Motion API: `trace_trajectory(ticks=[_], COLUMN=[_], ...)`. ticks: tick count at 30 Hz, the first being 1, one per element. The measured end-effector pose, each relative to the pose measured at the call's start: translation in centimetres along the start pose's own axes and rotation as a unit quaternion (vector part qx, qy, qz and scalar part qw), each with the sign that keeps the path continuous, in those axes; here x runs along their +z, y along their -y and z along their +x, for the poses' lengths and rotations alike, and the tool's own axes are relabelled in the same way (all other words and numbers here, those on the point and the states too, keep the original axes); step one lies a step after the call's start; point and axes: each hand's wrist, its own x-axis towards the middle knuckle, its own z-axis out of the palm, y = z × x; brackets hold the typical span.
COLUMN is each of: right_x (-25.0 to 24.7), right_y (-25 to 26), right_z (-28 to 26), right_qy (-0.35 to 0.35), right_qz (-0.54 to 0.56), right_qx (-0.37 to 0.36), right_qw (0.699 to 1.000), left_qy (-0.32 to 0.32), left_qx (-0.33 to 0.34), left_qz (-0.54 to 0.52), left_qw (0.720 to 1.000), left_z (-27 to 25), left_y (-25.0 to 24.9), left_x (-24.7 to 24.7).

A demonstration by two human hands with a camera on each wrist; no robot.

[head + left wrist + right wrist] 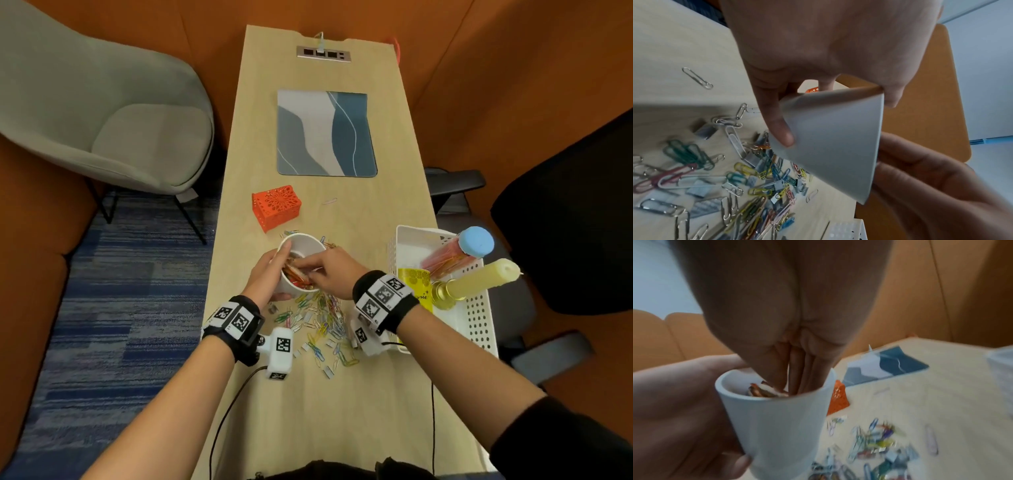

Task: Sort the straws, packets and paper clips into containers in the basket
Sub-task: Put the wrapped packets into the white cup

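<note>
My left hand (275,272) grips a white cup (303,244) and holds it tilted just above the table; its thumb and fingers wrap the cup wall (834,146). Red and white packets (297,275) fill the cup. My right hand (303,265) reaches into the mouth, its bunched thumb and fingers pinching the top packets (764,391) inside the cup (777,426). Several coloured paper clips (322,318) lie scattered on the table under and in front of the cup, and more paper clips (756,186) show blurred. A clear tube of straws (455,253) with a blue lid lies in the white basket (479,308).
The basket at the right edge also holds a yellow candle (479,277) on a brass holder and a yellow cup (416,284). An orange perforated box (275,205) stands behind the cup. A lone clip (329,201) and a blue-grey mat (325,133) lie farther back.
</note>
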Motion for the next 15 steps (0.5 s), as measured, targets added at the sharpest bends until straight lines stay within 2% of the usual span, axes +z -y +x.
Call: trace_trajectory(ticks=[3,4,7,8,12,14,15], right_x=[-1.0,-1.3,-1.2,-0.9,-1.2,-2.3,-2.7], right_y=[-0.6,-0.9,-1.5,-1.7,-1.9,-2.5,-3.2], right_z=[-1.9,-2.7,-5.4,-6.3,-10.1,-12.4,-13.6], right_qy=[-0.133,-0.14,-0.07,-0.068,-0.146,-0.184,-0.205], right_qz=[-0.001,0.013,0.028,0.013,-0.023,-0.005,0.003], right_qx=[-0.045,-0.032,0.011,0.018,0.06,0.12,0.16], right_qw=[0.99,0.99,0.997,0.997,0.987,0.975,0.966], left_qy=[0.023,0.033,0.072,0.094,0.153,0.144,0.115], left_qx=[0.009,0.009,0.006,0.008,0.003,0.007,0.023], left_qz=[0.001,0.003,0.006,0.01,0.033,0.049,0.064], left_qw=[1.0,0.999,0.997,0.996,0.988,0.988,0.991], left_z=[-0.9,-1.3,-2.5,-2.9,-4.5,-4.1,-3.6], left_y=[0.0,0.0,0.2,0.3,0.8,1.9,2.6], left_x=[0.8,1.1,2.8,3.7,6.9,7.2,6.9])
